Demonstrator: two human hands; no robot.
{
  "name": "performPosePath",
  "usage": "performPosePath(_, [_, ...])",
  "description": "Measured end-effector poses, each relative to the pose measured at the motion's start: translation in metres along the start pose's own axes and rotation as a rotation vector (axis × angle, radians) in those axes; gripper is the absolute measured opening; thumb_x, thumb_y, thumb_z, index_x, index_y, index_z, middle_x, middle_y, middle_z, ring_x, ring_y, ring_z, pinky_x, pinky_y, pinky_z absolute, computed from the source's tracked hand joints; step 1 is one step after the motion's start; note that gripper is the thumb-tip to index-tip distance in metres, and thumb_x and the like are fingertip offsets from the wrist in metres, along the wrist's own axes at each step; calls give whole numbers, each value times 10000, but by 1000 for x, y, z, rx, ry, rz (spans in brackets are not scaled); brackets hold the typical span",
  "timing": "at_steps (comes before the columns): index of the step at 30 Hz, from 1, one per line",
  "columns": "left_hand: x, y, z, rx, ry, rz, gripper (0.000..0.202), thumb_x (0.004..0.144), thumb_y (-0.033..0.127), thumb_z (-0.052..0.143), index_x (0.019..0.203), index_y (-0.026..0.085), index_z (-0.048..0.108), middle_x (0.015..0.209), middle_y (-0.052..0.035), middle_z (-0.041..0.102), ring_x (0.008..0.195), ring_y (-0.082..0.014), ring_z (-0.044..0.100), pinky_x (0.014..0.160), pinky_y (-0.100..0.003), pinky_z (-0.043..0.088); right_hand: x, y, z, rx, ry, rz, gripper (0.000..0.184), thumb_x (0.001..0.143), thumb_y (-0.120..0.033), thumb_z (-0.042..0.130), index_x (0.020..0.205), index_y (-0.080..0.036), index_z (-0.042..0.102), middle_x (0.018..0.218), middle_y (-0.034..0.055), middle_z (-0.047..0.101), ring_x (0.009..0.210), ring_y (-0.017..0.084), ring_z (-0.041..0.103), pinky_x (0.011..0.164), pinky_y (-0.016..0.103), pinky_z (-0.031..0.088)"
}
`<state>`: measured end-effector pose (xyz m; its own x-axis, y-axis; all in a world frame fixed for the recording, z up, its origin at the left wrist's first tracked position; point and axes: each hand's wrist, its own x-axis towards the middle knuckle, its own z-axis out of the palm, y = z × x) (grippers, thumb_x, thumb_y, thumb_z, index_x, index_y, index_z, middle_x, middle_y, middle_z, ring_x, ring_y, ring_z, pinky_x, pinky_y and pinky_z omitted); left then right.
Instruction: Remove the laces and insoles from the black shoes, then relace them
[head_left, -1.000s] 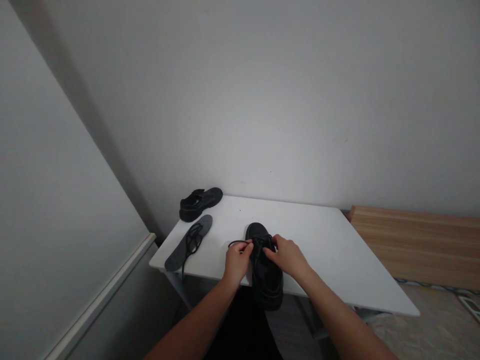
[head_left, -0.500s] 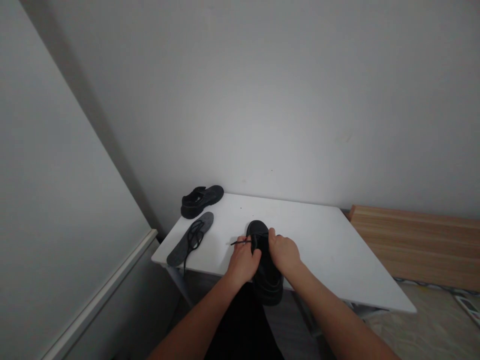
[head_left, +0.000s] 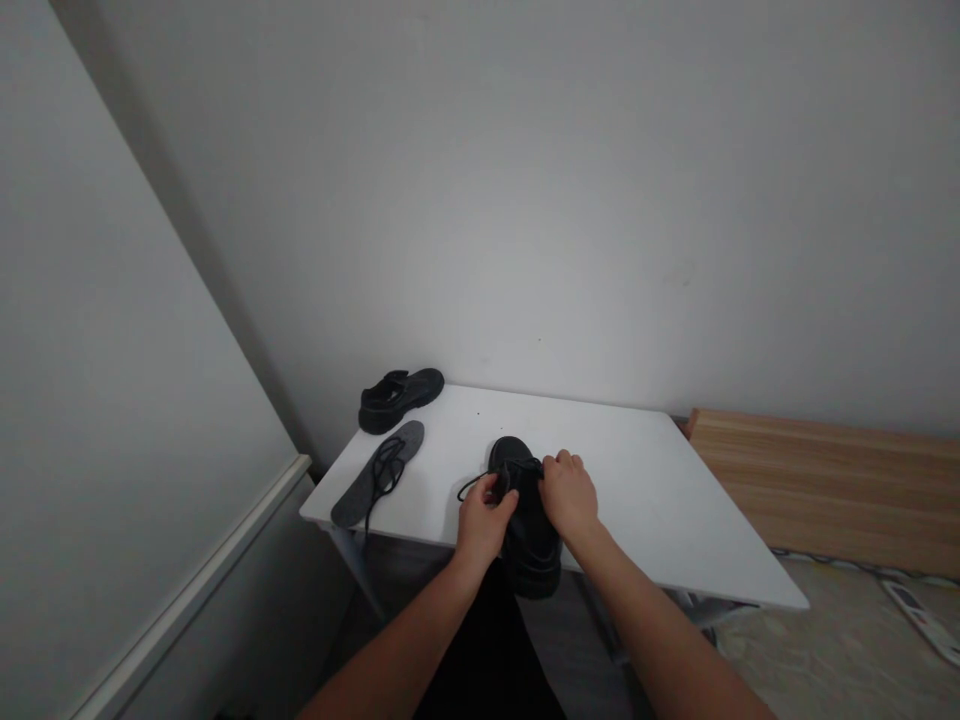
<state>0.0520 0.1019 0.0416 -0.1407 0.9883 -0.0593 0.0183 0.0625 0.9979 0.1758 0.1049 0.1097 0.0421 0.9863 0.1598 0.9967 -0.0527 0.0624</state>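
A black shoe (head_left: 529, 530) lies on the near edge of the white table (head_left: 645, 490), its heel hanging over the edge toward me. My left hand (head_left: 485, 515) is closed, pinching a black shoelace (head_left: 471, 487) that loops out to the left of the shoe. My right hand (head_left: 568, 492) is closed on the lace area at the top of the shoe. Both hands touch the shoe.
A second black shoe (head_left: 400, 397) sits at the table's far left corner. A grey insole (head_left: 377, 472) with a loose black lace (head_left: 386, 465) on it lies at the left edge. A wooden board (head_left: 825, 475) stands to the right. White walls close in behind and left.
The lace loop at my left hand has widened to the left again. My right hand has shifted slightly on the shoe's top. The camera view moved a little.
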Motion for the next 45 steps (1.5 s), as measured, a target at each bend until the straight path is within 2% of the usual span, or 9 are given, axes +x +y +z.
performPosePath(8, [-8, 4, -13, 106, -77, 167, 402, 759, 361, 576, 1096, 143, 552, 1075, -115, 586, 910, -185, 572, 776, -301, 463, -5, -8, 0, -16, -16, -141, 327, 853, -87, 393, 1156, -184, 471, 925, 86, 605, 870, 192, 556, 726, 280, 415])
performPosePath(10, [-9, 3, -32, 239, 24, 292, 348, 811, 375, 501, 1084, 162, 542, 1075, -109, 551, 925, -194, 548, 760, -318, 465, -5, -7, -1, -32, -31, -156, 285, 857, -89, 390, 1093, -191, 511, 915, 87, 604, 863, 191, 560, 710, 278, 415])
performPosePath(14, [-9, -9, -79, 608, 441, 461, 329, 810, 323, 488, 1084, 141, 505, 1088, -134, 476, 1075, -265, 443, 902, -436, 389, -5, -4, -1, -31, -44, -154, 221, 853, -94, 409, 1000, -179, 549, 897, 86, 603, 857, 179, 559, 714, 269, 409])
performPosePath(16, [-13, -19, -99, 776, 514, 503, 372, 804, 312, 493, 1115, 109, 492, 1106, -158, 464, 1114, -285, 406, 957, -463, 328, -4, -3, -1, -29, -43, -154, 200, 860, -117, 413, 976, -182, 562, 885, 82, 602, 860, 185, 552, 726, 279, 404])
performPosePath(24, [-18, -40, -129, 1104, 95, 443, 350, 858, 362, 419, 1141, 221, 570, 1096, -99, 554, 1040, -268, 434, 886, -425, 321, -8, -7, 1, 261, 130, -186, 150, 881, -164, 404, 894, -173, 553, 932, 63, 607, 889, 187, 530, 761, 274, 378])
performPosePath(31, [3, -24, -152, 1085, -218, 359, 308, 816, 133, 400, 998, 219, 634, 878, -90, 577, 882, -224, 488, 805, -342, 351, -11, -4, -8, 361, -84, -193, 137, 890, -182, 382, 923, -182, 514, 803, 39, 648, 753, 162, 601, 630, 241, 359])
performPosePath(36, [8, -2, -132, 715, -273, 269, 251, 839, 234, 411, 781, 198, 653, 747, -59, 561, 780, -192, 496, 764, -318, 365, -8, -15, -17, 32, -173, -289, 231, 865, -76, 351, 978, -152, 537, 902, 98, 652, 776, 198, 630, 623, 274, 398])
performPosePath(41, [5, 20, -85, -243, -250, -219, 278, 818, 371, 502, 881, 134, 634, 619, 27, 455, 528, -67, 408, 502, -189, 317, -1, -18, -30, -47, -139, -390, 228, 837, -80, 396, 885, -160, 604, 887, 106, 641, 868, 255, 584, 627, 306, 421])
performPosePath(45, [-10, 31, -65, -717, -264, -419, 229, 792, 277, 600, 940, 106, 635, 668, 28, 461, 483, 2, 363, 424, -116, 260, 15, -10, -30, -15, -137, -487, 194, 825, -137, 459, 795, -192, 642, 849, 84, 640, 943, 248, 517, 646, 282, 405])
